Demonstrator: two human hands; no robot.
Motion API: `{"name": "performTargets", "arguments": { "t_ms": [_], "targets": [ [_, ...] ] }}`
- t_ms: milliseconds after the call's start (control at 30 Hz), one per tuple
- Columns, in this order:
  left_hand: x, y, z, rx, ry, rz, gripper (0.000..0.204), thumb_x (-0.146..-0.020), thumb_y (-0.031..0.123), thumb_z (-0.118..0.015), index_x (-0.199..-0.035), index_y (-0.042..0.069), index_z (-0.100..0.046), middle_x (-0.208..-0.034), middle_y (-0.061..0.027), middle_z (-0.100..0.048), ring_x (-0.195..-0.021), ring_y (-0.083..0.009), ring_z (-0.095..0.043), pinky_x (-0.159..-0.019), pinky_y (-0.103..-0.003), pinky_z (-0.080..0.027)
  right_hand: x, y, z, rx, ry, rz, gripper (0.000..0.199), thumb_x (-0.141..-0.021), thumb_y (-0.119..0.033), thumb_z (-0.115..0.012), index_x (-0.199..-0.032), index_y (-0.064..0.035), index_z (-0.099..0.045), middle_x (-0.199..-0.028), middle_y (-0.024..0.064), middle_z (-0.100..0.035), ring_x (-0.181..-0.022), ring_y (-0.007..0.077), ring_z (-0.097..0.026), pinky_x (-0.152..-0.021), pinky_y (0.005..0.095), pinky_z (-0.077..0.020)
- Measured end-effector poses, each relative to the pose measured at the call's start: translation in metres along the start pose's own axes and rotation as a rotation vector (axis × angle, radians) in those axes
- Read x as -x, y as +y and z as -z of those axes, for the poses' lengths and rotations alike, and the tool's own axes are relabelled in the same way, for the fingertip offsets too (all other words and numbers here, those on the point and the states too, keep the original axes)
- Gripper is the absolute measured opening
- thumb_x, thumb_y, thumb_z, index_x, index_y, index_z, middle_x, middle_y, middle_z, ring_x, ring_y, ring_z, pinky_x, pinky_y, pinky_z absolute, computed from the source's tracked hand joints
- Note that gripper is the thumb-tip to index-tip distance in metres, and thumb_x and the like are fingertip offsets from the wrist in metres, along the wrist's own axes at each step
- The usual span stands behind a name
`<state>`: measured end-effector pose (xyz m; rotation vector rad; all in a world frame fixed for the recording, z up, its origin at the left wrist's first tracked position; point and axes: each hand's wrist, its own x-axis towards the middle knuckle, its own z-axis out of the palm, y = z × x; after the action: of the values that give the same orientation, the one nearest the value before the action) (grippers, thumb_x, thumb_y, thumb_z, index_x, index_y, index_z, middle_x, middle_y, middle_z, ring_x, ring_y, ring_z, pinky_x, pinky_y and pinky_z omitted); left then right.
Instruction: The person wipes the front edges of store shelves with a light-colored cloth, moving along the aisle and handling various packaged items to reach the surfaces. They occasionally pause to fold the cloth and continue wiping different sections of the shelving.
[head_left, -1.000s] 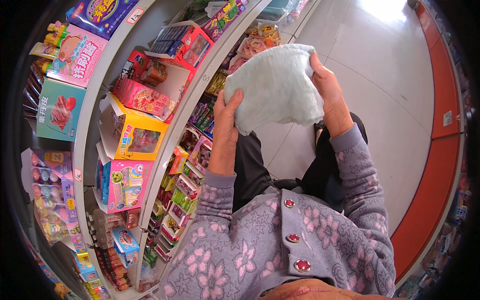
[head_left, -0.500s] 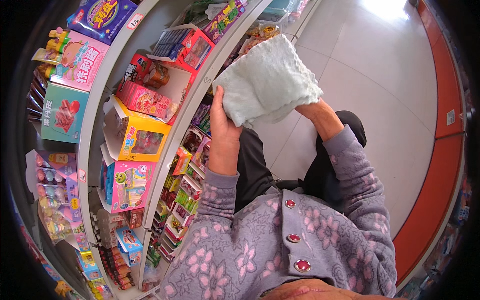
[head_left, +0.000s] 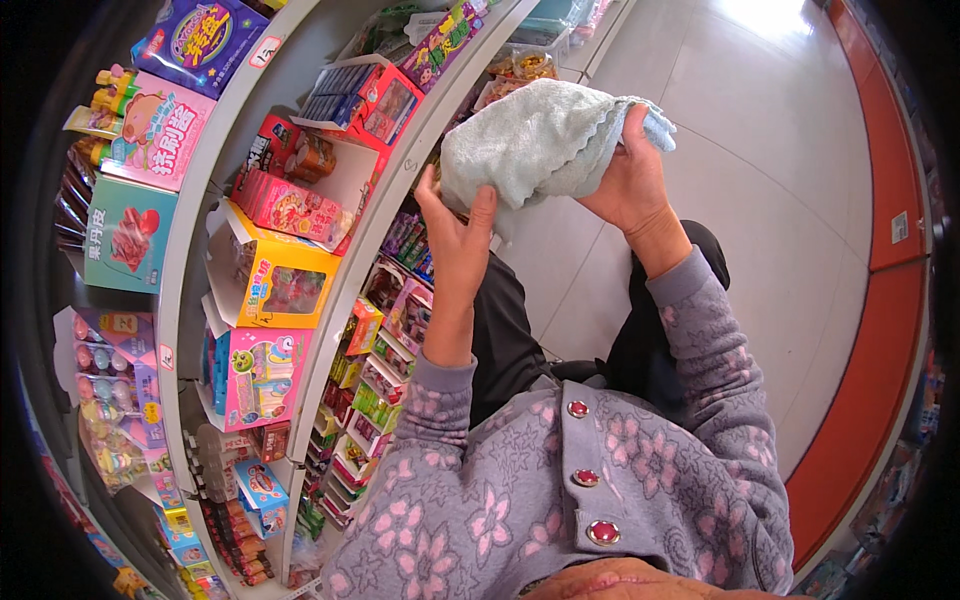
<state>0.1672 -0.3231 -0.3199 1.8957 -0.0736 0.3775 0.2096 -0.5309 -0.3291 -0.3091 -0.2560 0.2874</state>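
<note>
A pale blue-green cloth [head_left: 540,140] with a scalloped edge is held up in front of me, folded and bunched. At its lower left corner my left hand [head_left: 456,235] grips it, thumb on the near side and part of the fingers behind the fabric. My right hand [head_left: 632,190] has hold of the right end, its thumb pressed over the folds and the other fingers partly hidden underneath. A loose flap of the cloth sticks out to the right beyond that thumb.
Shelves [head_left: 210,120] of boxed sweets curve along my left, with a yellow box [head_left: 285,270], a pink box [head_left: 265,375] and a teal box [head_left: 130,235]. Small packets [head_left: 375,390] fill a lower rack. Pale floor tiles [head_left: 760,190] lie to the right, bordered by an orange-red panel [head_left: 850,430].
The cloth has gone from a flat folded square to a bunched shape. My right hand has come out from beneath it, its thumb now over the right end. My left thumb shows on the near side.
</note>
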Motion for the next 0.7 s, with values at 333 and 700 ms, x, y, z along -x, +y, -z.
{"name": "performTargets", "arguments": {
  "t_ms": [333, 700],
  "targets": [
    [0.016, 0.023, -0.036, -0.666, 0.052, -0.425, 0.091, -0.062, 0.019, -0.090, -0.139, 0.011, -0.042, -0.144, -0.0252, -0.035, -0.134, -0.0457, -0.034, -0.109, -0.054, -0.031, -0.001, 0.006, 0.005, -0.059, -0.056, -0.062, 0.069, -0.101, -0.059, -0.040, -0.144, -0.0042, -0.044, -0.140, 0.0131, -0.054, -0.129, 0.0301, -0.053, -0.109, 0.0486, -0.0432],
    [0.005, 0.007, -0.023, -0.385, -0.145, -0.500, 0.056, -0.074, -0.004, -0.074, -0.127, 0.005, -0.055, -0.134, -0.0152, -0.053, -0.120, -0.0323, -0.055, -0.096, -0.037, -0.048, -0.010, 0.002, 0.016, 0.052, 0.231, -0.027, 0.038, -0.096, -0.020, -0.059, -0.126, 0.0020, -0.056, -0.120, 0.0131, -0.066, -0.110, 0.0275, -0.064, -0.098, 0.0436, -0.0527]
  ]
}}
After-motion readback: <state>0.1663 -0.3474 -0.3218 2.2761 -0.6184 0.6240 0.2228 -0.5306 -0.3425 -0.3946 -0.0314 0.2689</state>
